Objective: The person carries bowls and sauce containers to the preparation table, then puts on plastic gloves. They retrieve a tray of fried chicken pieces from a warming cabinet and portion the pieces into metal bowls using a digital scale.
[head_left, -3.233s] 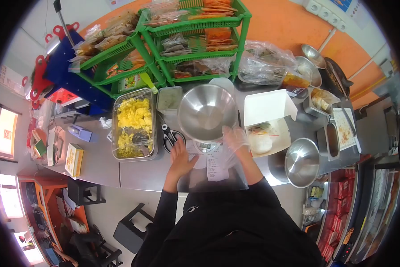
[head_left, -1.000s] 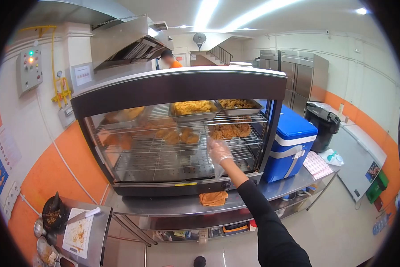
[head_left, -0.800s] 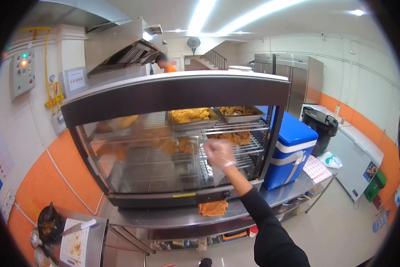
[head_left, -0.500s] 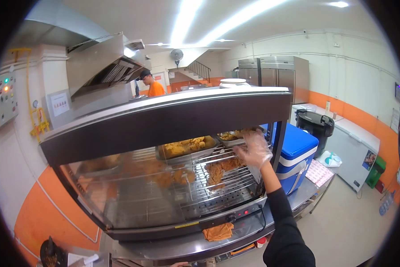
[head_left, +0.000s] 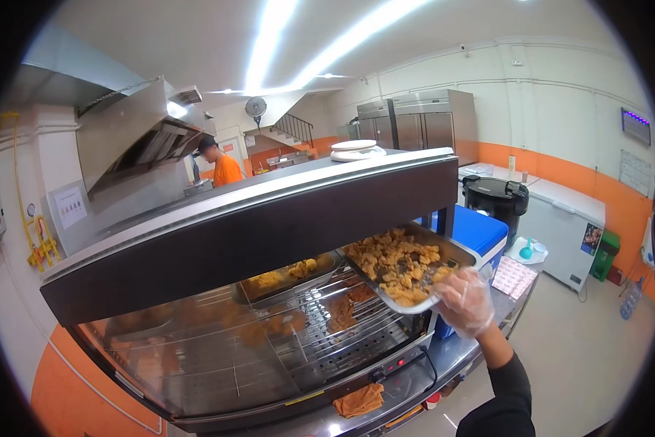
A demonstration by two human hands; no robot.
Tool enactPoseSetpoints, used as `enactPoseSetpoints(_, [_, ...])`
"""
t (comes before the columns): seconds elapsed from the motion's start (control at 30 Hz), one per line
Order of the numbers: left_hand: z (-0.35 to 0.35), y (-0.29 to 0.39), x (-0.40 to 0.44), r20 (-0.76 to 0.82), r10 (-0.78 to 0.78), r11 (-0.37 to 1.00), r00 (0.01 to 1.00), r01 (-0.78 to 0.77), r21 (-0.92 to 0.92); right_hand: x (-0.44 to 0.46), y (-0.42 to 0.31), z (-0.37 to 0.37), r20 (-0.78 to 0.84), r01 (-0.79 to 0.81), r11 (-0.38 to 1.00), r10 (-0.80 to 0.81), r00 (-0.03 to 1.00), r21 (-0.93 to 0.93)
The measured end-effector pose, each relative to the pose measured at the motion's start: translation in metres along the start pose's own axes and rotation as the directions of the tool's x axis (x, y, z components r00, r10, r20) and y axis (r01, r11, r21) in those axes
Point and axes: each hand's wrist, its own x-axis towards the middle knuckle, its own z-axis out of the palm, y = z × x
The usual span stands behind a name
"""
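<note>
In a clear plastic glove, my right hand point(head_left: 467, 302) is closed on the near right corner of a metal tray point(head_left: 460, 252). Small golden fried pieces point(head_left: 397, 266) lie spread in the tray, which sticks out of the open side of a food warmer cabinet point(head_left: 269, 227). Inside the warmer, larger fried pieces point(head_left: 344, 309) rest on a wire rack point(head_left: 320, 324). Behind them stands another metal tray point(head_left: 319, 277) with yellowish fried food. My left hand is out of view.
A blue cooler box point(head_left: 480, 229) stands right of the warmer, with a black pot point(head_left: 495, 200) behind it. An orange cloth point(head_left: 358, 400) lies on the steel counter point(head_left: 433, 371). A person in an orange shirt point(head_left: 227, 171) is at the back left. White plates point(head_left: 357, 151) top the warmer.
My right hand has come out of the warmer toward me and to the right, drawing the tray of small fried pieces with it. The view has shifted slightly right.
</note>
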Motion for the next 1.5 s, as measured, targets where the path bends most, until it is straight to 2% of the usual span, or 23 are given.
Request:
enactPoseSetpoints(0.13, [0.006,-0.009,0.009,-0.009,0.011,0.999,1.0,-0.01,0.039,-0.028,-0.01,-0.042,0.026,0.016,1.0,-0.016,1.0,-0.01])
enactPoseSetpoints(0.27, [0.05,-0.006,-0.014,-0.062,0.053,0.999,0.997,-0.052,0.01,-0.059,-0.025,-0.103,0.058,0.037,0.999,-0.039,0.998,0.031])
enactPoseSetpoints(0.33, [0.073,-0.027,-0.023,-0.08,0.254,0.967,0.964,-0.252,0.029,-0.079,-0.03,-0.135,0.076,0.062,0.996,-0.067,0.995,0.059])
enactPoseSetpoints(0.37, [0.087,-0.027,-0.038,-0.059,0.246,0.966,0.967,-0.241,0.091,-0.089,-0.033,-0.151,0.07,0.077,0.993,-0.083,0.994,0.089])
enactPoseSetpoints(0.4, [0.11,-0.027,-0.052,-0.154,0.267,0.962,0.951,-0.253,0.104,-0.099,-0.037,-0.168,0.067,0.093,0.988,-0.102,0.993,0.124])
enactPoseSetpoints(0.47, [0.159,-0.015,-0.081,-0.431,0.259,0.958,0.865,-0.287,-0.001,-0.121,-0.047,-0.199,0.072,0.128,0.976,-0.143,0.987,0.177])
enactPoseSetpoints(0.53, [0.184,-0.055,-0.098,-0.575,0.304,0.904,0.759,-0.42,-0.077,-0.144,-0.054,-0.224,0.058,0.191,0.951,-0.21,0.976,0.242])
enactPoseSetpoints(0.6, [0.216,-0.058,-0.133,-0.704,0.276,0.908,0.655,-0.417,-0.032,-0.162,-0.07,-0.247,0.041,0.239,0.913,-0.266,0.963,0.33])
enactPoseSetpoints(0.67, [0.251,-0.054,-0.175,-0.788,0.207,0.884,0.579,-0.456,-0.103,-0.174,-0.088,-0.269,0.018,0.294,0.847,-0.336,0.942,0.442])
enactPoseSetpoints(0.77, [0.293,-0.044,-0.242,-0.857,0.124,0.843,0.5,-0.508,-0.174,-0.179,-0.124,-0.299,-0.011,0.336,0.703,-0.423,0.906,0.627])
enactPoseSetpoints(0.87, [0.326,-0.045,-0.307,-0.883,0.066,0.778,0.464,-0.578,-0.246,-0.183,-0.162,-0.31,-0.122,0.42,0.506,-0.52,0.846,0.753])
enactPoseSetpoints(0.97, [0.352,-0.102,-0.392,-0.915,-0.068,0.654,0.398,-0.675,-0.342,-0.198,-0.213,-0.319,-0.245,0.487,0.276,-0.603,0.759,0.829])
enactPoseSetpoints(1.07, [0.412,-0.072,-0.459,-0.941,-0.313,0.679,0.129,-0.662,-0.317,-0.2,-0.269,-0.325,-0.382,0.505,0.045,-0.598,0.705,0.862])
enactPoseSetpoints(1.1, [0.429,-0.066,-0.479,-0.944,-0.324,0.748,-0.06,-0.627,-0.217,-0.202,-0.296,-0.329,-0.43,0.522,-0.023,-0.599,0.675,0.852])
enactPoseSetpoints(1.2, [0.5,-0.109,-0.574,-0.735,-0.57,0.78,-0.369,-0.524,-0.342,-0.213,-0.391,-0.353,-0.582,0.561,-0.233,-0.557,0.592,0.794])
enactPoseSetpoints(1.27, [0.543,-0.149,-0.623,-0.815,-0.559,0.7,-0.152,-0.613,-0.366,-0.222,-0.442,-0.361,-0.626,0.52,-0.359,-0.551,0.552,0.775])
enactPoseSetpoints(1.3, [0.573,-0.153,-0.639,-0.813,-0.558,0.692,-0.163,-0.633,-0.348,-0.234,-0.466,-0.375,-0.675,0.537,-0.418,-0.542,0.501,0.733])
enactPoseSetpoints(1.33, [0.603,-0.173,-0.659,-0.757,-0.637,0.661,-0.144,-0.608,-0.44,-0.248,-0.49,-0.388,-0.711,0.55,-0.46,-0.54,0.45,0.697])
enactPoseSetpoints(1.4, [0.659,-0.207,-0.706,-0.734,-0.639,0.768,-0.23,-0.25,-0.59,-0.279,-0.553,-0.421,-0.774,0.55,-0.547,-0.494,0.396,0.631])
enactPoseSetpoints(1.47, [0.705,-0.235,-0.736,-0.707,-0.64,0.769,-0.302,-0.251,-0.588,-0.313,-0.617,-0.45,-0.819,0.532,-0.623,-0.436,0.373,0.573])
enactPoseSetpoints(1.5, [0.71,-0.254,-0.738,-0.664,-0.662,0.749,-0.347,-0.278,-0.601,-0.324,-0.643,-0.451,-0.827,0.534,-0.634,-0.472,0.306,0.559])
